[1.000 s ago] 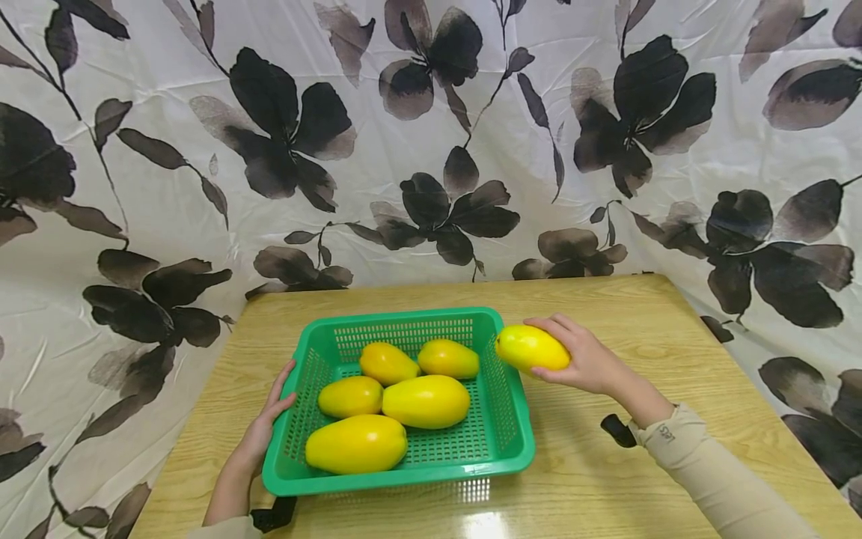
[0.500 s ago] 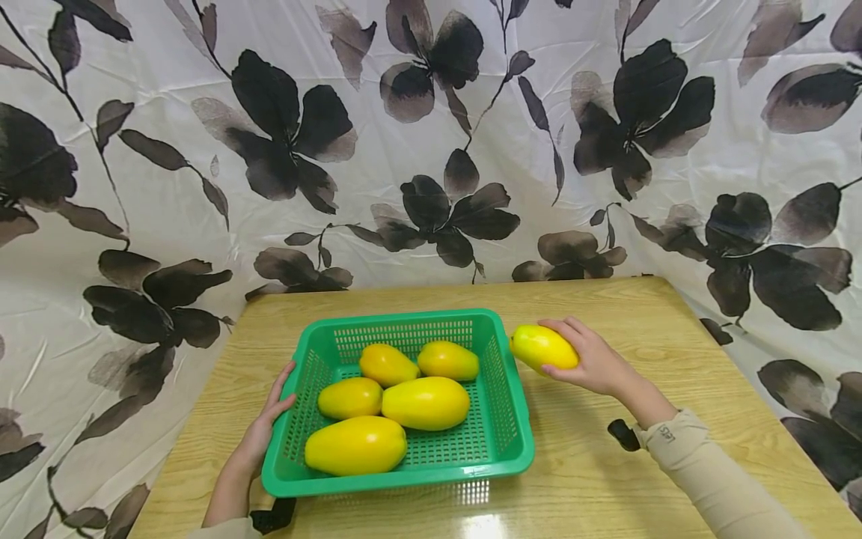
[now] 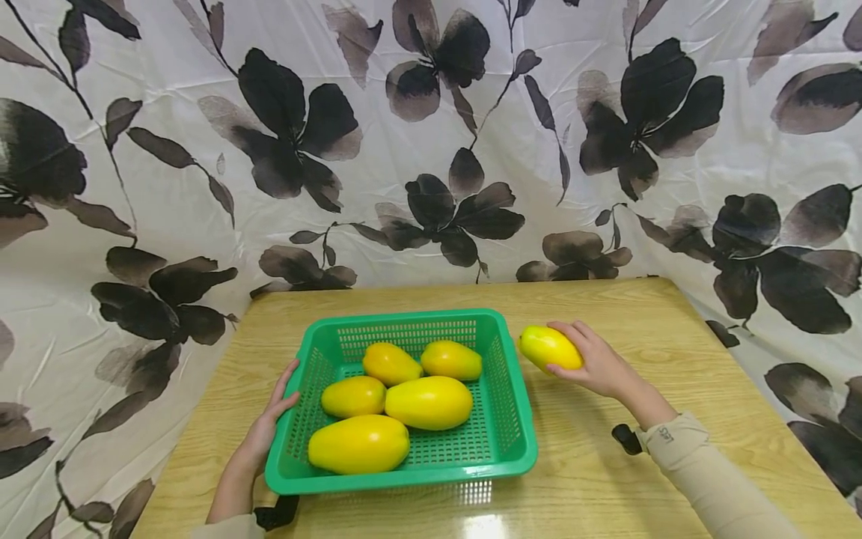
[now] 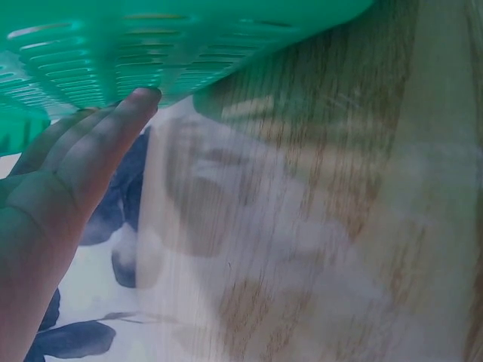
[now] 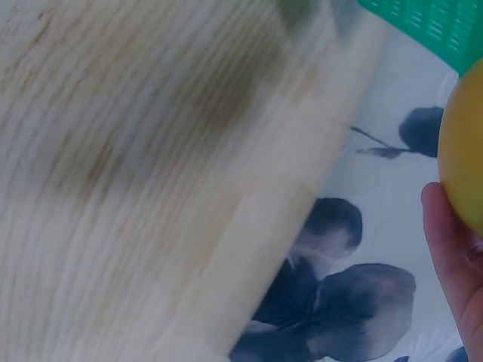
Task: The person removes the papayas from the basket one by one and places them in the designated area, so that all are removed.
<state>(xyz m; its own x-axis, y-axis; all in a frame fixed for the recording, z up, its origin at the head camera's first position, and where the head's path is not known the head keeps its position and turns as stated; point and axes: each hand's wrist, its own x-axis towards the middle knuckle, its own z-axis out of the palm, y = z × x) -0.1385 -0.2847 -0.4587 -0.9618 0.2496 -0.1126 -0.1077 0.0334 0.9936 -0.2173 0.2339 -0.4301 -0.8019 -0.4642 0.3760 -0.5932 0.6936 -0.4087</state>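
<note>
Fruit [image 3: 547,348] sits in right hand [image 3: 595,364], well apart from left hand [image 3: 265,425]

Wood-grain table [image 3: 579,457], white cloth [image 3: 377,157] behind it (dark floral print)

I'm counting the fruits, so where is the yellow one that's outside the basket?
In the head view, the yellow fruit is in the right hand, just right of the green basket.

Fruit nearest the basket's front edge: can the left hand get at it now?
Probably yes: the left hand touches the basket on its left, and nothing covers that fruit from above, though the hand must first clear the rim.
</note>
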